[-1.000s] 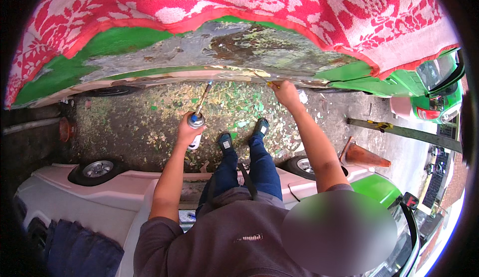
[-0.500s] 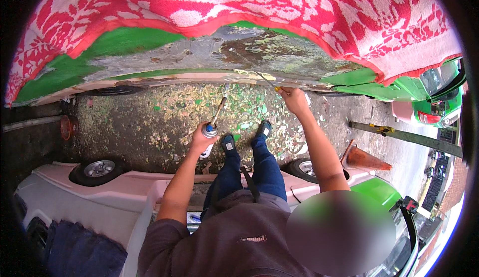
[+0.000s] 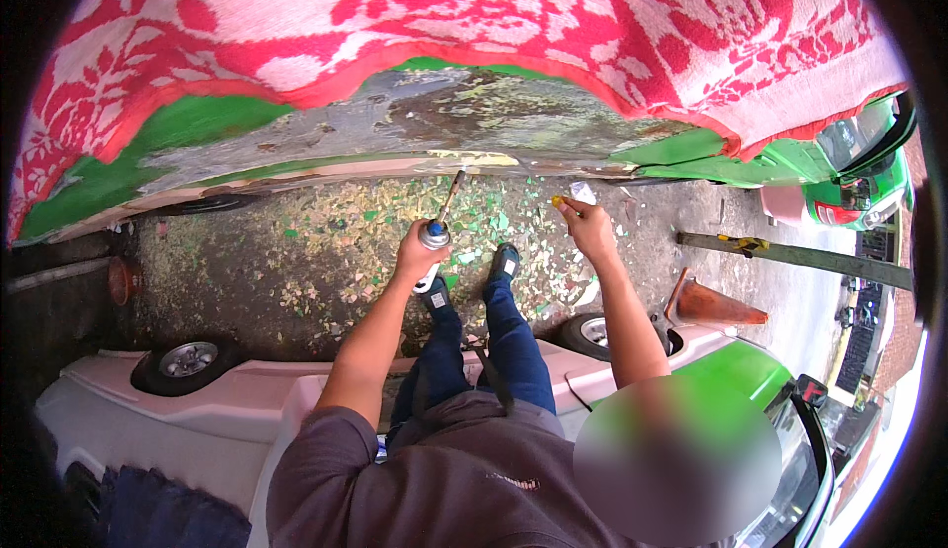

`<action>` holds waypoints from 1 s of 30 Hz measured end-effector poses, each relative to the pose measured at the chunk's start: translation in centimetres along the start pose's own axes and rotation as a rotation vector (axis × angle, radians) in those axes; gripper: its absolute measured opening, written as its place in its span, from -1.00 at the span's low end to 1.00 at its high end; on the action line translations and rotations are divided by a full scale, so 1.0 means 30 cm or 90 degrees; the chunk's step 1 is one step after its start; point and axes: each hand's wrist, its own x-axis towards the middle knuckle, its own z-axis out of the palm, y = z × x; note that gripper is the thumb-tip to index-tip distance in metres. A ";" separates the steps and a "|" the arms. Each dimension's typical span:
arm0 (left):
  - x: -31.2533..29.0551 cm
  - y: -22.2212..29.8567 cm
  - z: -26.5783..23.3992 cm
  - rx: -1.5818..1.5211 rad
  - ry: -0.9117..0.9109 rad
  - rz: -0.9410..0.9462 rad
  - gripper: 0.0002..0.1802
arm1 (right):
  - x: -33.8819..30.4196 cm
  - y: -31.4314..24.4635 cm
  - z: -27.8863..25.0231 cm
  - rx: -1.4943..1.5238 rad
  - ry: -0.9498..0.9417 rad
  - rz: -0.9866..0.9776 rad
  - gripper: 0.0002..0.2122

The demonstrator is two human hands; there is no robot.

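Observation:
My left hand (image 3: 420,252) is closed around the canister of a gas blowtorch (image 3: 431,270). Its metal nozzle (image 3: 454,195) points up toward the lower edge of a car body panel (image 3: 365,123), the tip close to a pale yellow patch there. That panel is green at the ends, with grey, brown and yellowish bare patches in the middle. To the right, my right hand (image 3: 591,230) grips a scraper by its yellow handle (image 3: 562,200), a little below the panel's edge and apart from it. The scraper's blade is hard to make out. No flame can be seen.
A red and pink patterned towel (image 3: 494,5) covers the car above the panel. Paint flakes (image 3: 375,232) litter the ground. Behind me stands a pink, white and green vehicle (image 3: 267,380). A metal post (image 3: 820,260) and an orange traffic cone (image 3: 716,301) are at the right.
My right hand has drawn the scraper down, away from the panel's edge. The blowtorch has shifted slightly right and up, its nozzle tip now nearer the edge. The whole view has shifted slightly.

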 end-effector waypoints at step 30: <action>0.070 -0.027 0.173 -0.065 0.108 0.013 -0.39 | -0.007 0.114 -0.062 0.046 -0.036 0.058 -0.67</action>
